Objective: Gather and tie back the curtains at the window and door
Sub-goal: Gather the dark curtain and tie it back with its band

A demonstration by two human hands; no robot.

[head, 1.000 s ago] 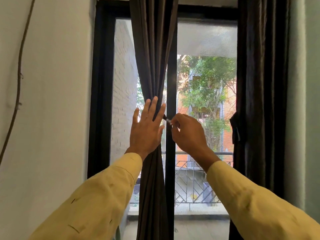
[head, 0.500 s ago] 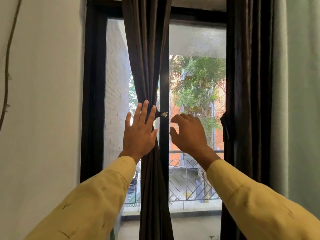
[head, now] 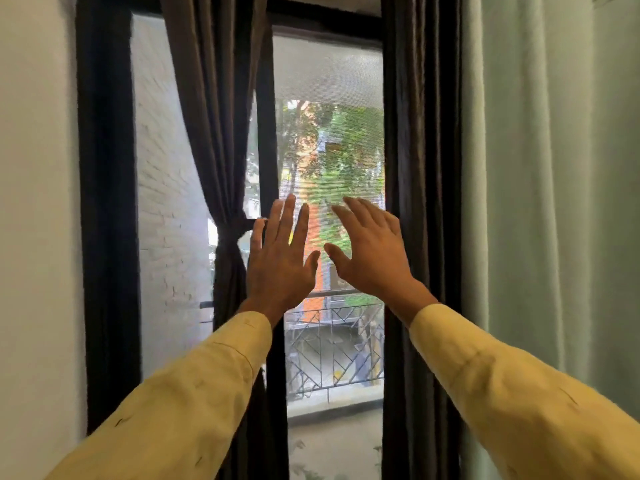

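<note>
A: Where is the left curtain [head: 211, 133]?
B: Bunched before the left pane, cinched by a tie [head: 232, 226].
A: And the hands?
B: The left hand [head: 280, 268], just right of the tie, is flat, fingers straight, holding nothing. The right hand [head: 372, 258] is spread, empty too. Beyond it hangs the right curtain [head: 422, 150], gathered at the frame.

A home room being indicated, dark curtains [head: 211, 133] being hung at a black-framed window [head: 107, 202], balcony railing [head: 334, 348] being seen outside.
</note>
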